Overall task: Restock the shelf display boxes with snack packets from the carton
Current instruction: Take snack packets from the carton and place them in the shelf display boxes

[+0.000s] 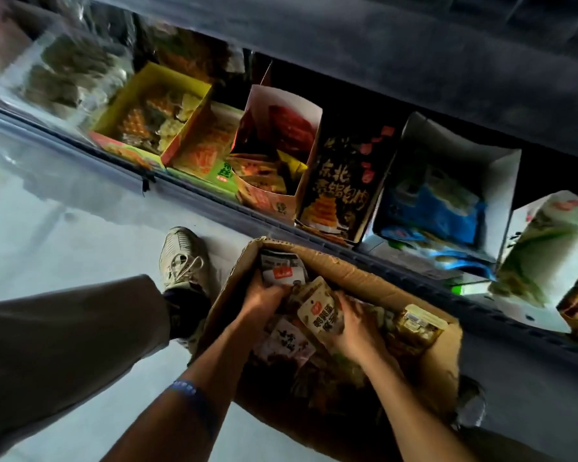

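One carton (364,278), lower centre; six display boxes (277,145) above. Two hands inside: left hand (264,295) grips packets (282,270); right hand (354,325) pinches a beige packet (319,311) at its right edge.

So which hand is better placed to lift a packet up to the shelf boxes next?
Probably the right hand: it already grips a beige packet raised above the carton pile. The left hand is only digging among packets deeper inside.
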`<state>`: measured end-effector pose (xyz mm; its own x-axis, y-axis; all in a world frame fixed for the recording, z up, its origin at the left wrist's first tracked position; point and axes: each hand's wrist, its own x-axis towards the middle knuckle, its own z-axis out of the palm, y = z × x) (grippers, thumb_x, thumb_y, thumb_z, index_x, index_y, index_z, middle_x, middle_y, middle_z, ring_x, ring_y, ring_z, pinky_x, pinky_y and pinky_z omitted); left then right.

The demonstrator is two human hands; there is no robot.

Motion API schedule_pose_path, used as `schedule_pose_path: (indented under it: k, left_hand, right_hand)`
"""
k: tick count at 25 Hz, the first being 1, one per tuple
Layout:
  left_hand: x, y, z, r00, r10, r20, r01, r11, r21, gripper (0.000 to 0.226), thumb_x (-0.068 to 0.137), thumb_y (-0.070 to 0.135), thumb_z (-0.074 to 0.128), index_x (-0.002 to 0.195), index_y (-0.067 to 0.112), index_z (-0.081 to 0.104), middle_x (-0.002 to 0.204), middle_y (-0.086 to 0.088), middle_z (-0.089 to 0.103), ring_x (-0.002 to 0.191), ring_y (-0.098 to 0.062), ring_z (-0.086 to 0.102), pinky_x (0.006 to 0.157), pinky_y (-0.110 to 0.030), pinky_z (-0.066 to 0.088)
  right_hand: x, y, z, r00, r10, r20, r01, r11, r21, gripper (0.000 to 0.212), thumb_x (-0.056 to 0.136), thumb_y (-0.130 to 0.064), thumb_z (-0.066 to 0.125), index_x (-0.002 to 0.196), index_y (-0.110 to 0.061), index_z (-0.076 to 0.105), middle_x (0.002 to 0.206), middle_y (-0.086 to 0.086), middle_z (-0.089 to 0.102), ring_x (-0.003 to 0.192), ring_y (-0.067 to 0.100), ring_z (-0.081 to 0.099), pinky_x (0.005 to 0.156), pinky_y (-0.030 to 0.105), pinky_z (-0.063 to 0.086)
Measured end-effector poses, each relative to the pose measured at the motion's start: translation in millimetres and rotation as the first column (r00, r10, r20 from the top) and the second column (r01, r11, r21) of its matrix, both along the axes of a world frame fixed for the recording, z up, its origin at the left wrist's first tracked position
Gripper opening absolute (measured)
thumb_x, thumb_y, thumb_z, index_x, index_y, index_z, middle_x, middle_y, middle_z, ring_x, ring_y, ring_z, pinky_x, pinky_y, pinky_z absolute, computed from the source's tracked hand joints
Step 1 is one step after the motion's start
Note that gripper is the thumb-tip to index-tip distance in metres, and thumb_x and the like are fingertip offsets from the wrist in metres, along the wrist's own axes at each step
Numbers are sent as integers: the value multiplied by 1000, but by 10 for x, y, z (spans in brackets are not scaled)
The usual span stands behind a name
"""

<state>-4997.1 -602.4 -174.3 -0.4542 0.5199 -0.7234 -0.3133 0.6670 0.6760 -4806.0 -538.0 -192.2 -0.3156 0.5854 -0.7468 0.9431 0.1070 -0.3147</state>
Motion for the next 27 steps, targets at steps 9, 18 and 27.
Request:
schedule_pose_path:
  k: [9,18,27]
  left_hand:
    - [-35,-20,-218,919,-389,58,386,921,56,51,70,23,88,116,16,67,109,3,72,99,-7,69,90,-31,57]
    - [-96,-37,714,675,-524,-520,663,740,115,25,73,28,78,64,34,55,68,7,62,63,-2,55,56,-30,44]
    - [-195,-14,1902,748,-611,-259,662,665,344,26,84,-2,71,107,-12,61,98,-13,73,87,-20,72,72,-29,59]
  right_hand:
    - [206,-385,255,986,-157,-53,165,962,218,47,97,-23,56,141,-30,43,136,-4,57,124,16,53,94,27,45]
    - [285,-8,1004,834,-487,-258,531,835,142,19,96,-19,55,99,-34,65,108,-9,70,91,8,63,75,24,47]
    - [200,63,2142,524,-418,-742,367,897,-247,50,76,-29,83,121,-28,62,123,-6,69,111,8,64,95,29,49]
